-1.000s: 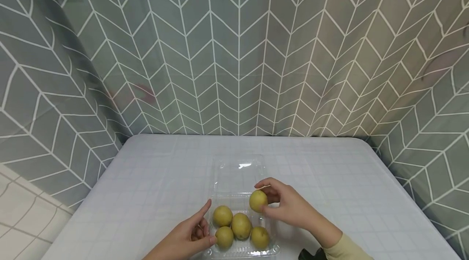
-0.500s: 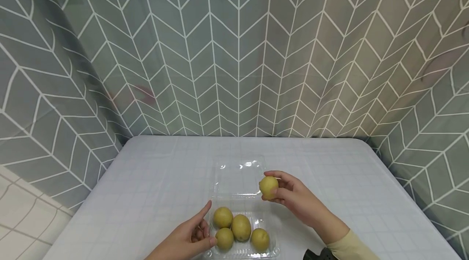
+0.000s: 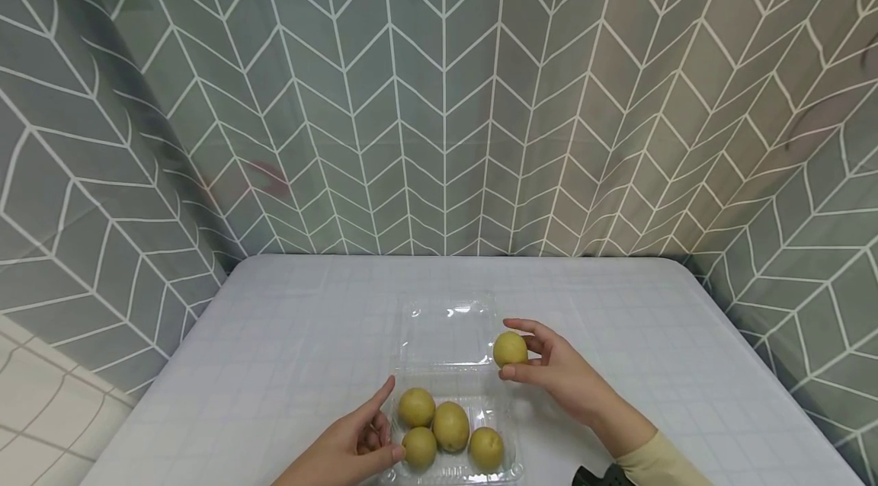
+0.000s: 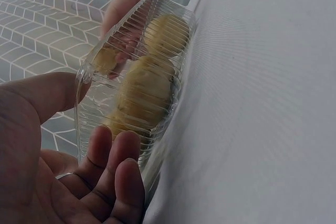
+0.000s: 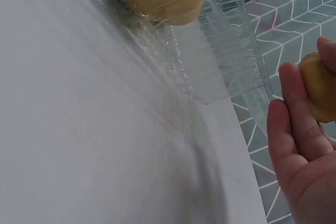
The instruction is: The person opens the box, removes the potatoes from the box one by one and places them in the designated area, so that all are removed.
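Note:
My right hand (image 3: 564,373) pinches a round yellow-green fruit (image 3: 510,349) between thumb and fingers, above the right side of a clear plastic container. That same fruit (image 5: 319,86) shows in the right wrist view, partly behind the fingers. The clear plastic container (image 3: 495,388) lies with its lid (image 3: 446,330) folded back. Several more yellow-green fruits sit inside, among them a larger middle one (image 3: 450,426) and a front-right one (image 3: 486,448). My left hand (image 3: 357,436) holds the container's left side. In the left wrist view, one digit lies at the rim while curled fingers (image 4: 127,145) touch the ridged wall.
A white cloth with a faint grid covers the table (image 3: 309,334). Grey patterned curtains (image 3: 439,128) hang behind and along both sides. A black device (image 3: 602,476) sits by the right sleeve (image 3: 661,462).
The right hand has moved up and to the right with its fruit, away from the container's back-right part. The left hand and the other fruits stay in place.

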The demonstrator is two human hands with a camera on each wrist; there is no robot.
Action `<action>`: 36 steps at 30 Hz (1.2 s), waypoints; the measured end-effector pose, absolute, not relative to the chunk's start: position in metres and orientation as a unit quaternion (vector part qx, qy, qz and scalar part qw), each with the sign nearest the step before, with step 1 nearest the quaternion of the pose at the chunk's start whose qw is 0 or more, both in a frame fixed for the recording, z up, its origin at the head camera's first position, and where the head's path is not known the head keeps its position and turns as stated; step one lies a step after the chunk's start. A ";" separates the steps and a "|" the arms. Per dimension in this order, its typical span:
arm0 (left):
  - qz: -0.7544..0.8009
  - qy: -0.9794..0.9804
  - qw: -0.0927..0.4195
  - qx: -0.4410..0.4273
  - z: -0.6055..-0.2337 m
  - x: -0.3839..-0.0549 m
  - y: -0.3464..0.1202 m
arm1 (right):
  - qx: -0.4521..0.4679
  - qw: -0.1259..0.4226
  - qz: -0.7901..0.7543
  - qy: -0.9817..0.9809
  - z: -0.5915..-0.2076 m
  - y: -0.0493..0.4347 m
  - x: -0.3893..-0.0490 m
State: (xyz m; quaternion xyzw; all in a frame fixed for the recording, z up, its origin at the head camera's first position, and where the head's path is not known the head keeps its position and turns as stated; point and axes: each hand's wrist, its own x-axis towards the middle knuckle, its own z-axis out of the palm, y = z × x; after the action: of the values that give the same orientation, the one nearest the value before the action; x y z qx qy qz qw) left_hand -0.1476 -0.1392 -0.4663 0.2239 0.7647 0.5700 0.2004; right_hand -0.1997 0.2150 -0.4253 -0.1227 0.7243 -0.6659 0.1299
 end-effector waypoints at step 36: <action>0.574 0.759 0.207 0.229 -0.469 -0.150 -0.139 | -0.072 0.051 -0.594 0.800 -0.440 0.266 -0.217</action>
State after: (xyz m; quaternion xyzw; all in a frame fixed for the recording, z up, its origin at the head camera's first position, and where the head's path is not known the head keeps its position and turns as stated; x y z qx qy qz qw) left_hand -0.1497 -0.1387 -0.4688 0.2289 0.7588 0.5736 0.2070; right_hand -0.2165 0.2659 -0.4400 -0.0725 0.7998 -0.5937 0.0511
